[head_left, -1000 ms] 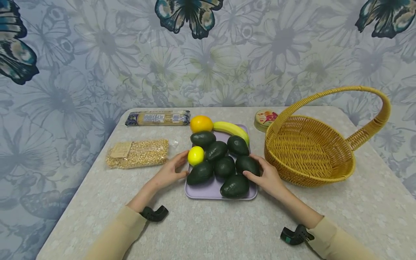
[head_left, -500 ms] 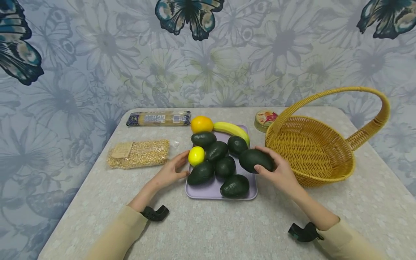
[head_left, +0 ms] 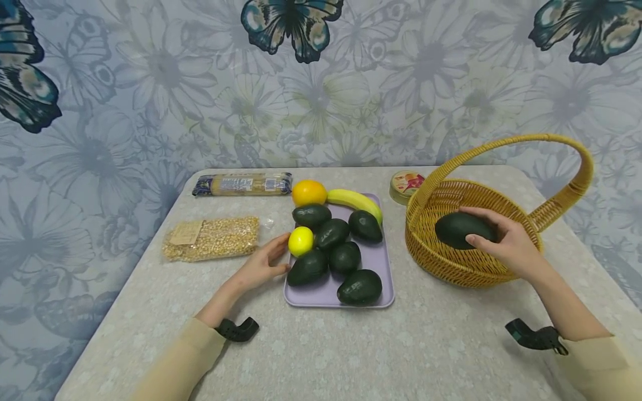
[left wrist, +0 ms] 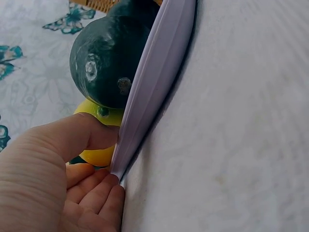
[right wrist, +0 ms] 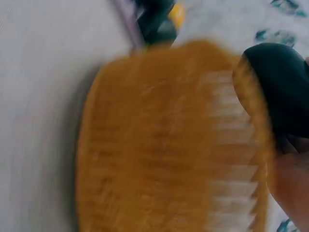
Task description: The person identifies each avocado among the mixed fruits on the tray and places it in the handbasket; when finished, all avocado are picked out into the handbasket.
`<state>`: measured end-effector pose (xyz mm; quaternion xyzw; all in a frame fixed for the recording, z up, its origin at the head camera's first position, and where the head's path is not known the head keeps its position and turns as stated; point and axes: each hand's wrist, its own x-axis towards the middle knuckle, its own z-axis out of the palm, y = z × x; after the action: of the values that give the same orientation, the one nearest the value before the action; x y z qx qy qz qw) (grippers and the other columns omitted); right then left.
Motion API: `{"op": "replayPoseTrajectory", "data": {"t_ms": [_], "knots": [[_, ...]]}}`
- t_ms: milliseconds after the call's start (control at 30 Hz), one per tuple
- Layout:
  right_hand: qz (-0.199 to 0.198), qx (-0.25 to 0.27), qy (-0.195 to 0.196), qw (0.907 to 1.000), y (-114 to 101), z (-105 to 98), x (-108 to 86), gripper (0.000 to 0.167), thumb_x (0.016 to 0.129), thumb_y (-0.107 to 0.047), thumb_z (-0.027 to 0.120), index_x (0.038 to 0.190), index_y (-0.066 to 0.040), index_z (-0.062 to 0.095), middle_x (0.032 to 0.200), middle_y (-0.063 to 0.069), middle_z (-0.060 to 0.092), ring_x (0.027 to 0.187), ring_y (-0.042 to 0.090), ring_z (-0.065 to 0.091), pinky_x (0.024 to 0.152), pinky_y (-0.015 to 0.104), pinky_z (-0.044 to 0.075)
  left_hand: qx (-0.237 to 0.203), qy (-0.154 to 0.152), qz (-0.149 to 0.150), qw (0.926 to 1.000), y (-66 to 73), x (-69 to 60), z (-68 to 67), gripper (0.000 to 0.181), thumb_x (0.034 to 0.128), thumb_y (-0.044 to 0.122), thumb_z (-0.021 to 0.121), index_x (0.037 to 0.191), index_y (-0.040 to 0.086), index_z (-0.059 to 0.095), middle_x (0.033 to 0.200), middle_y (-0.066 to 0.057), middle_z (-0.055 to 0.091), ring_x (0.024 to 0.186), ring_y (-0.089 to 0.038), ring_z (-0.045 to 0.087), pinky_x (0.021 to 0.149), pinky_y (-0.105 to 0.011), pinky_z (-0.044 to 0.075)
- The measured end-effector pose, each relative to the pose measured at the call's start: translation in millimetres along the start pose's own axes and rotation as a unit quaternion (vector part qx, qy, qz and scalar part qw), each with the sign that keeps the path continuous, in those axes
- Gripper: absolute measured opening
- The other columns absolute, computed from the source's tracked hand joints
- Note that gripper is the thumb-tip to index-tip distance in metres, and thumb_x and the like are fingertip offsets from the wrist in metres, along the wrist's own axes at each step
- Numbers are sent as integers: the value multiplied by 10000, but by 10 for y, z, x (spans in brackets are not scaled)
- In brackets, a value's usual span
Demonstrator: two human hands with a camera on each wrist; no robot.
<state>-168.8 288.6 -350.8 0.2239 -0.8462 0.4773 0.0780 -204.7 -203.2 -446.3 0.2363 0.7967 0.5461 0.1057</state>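
My right hand (head_left: 509, 245) grips a dark green avocado (head_left: 463, 230) over the wicker basket (head_left: 418, 253), thumb on its near side and fingers behind. In the right wrist view the avocado (right wrist: 280, 87) shows beyond the blurred basket (right wrist: 164, 145). My left hand (head_left: 263, 264) touches the left edge of the lilac tray (head_left: 373, 259), beside a yellow lemon (head_left: 301, 241). In the left wrist view its thumb and fingertips lie against the tray's rim (left wrist: 154, 63). Several avocados (head_left: 359, 287) and a banana (head_left: 355, 201) lie on the tray, with an orange (head_left: 309, 192) at its far left corner.
Left of the tray lies a clear bag of yellow kernels (head_left: 220, 238). Behind it is a long pack of pasta (head_left: 243, 184). A round tin (head_left: 405, 185) stands between tray and basket at the back. The basket's tall handle (head_left: 546, 138) arches over it.
My right hand has lifted an avocado from the tray's right side and carried it right, over the basket. My left hand has stayed at the tray's left edge.
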Motion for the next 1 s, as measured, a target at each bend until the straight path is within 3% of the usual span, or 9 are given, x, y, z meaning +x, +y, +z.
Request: {"op": "replayPoseTrajectory", "data": {"t_ms": [100,233,367,500,833,1000], "knots": [[433,-490,-364,9972,158,-45,20,469,890,-63,643,1342,-57,523,1233,6,564,960,33,553,715,154,482,27,-7,14,10000,-4,5,-11,746,843,-74,607,1478,-26,219,1507,-213,235,1362,-357,254,1103,-433,246],[653,-622,-953,9914,272,-12,87,476,908,-149,641,1354,-53,506,1238,169,556,932,75,568,711,218,500,70,16,4,10000,-11,5,-18,745,844,-73,607,1480,-16,225,1508,-204,237,1360,-355,262,1102,-429,249],[779,-735,-1407,9842,327,35,144,494,915,-215,637,1369,-83,495,1270,139,548,1003,161,542,765,273,486,90,16,-11,10000,-8,-4,-14,743,850,-64,614,1480,-16,225,1507,-204,241,1358,-353,268,1101,-426,251],[712,-711,-1759,9793,357,50,157,494,920,-206,627,1373,-70,484,1282,146,542,1047,230,525,782,300,482,93,7,-55,9999,13,-4,-13,742,853,-55,617,1481,-15,223,1511,-197,235,1360,-347,267,1102,-424,251],[508,-377,-2535,9653,460,-45,104,501,918,-162,622,1386,-74,465,1344,101,504,1131,38,475,859,194,431,35,1,-158,9999,17,-2,-8,744,858,-76,606,1484,-17,208,1514,-200,218,1365,-356,244,1109,-440,228],[256,-189,-2803,9594,466,-72,95,530,910,-120,624,1394,-18,432,1365,143,479,1185,-8,427,901,136,381,14,-56,-176,9998,226,-48,0,725,853,-94,595,1461,-82,200,1497,-255,216,1354,-401,241,1102,-475,228]]}}
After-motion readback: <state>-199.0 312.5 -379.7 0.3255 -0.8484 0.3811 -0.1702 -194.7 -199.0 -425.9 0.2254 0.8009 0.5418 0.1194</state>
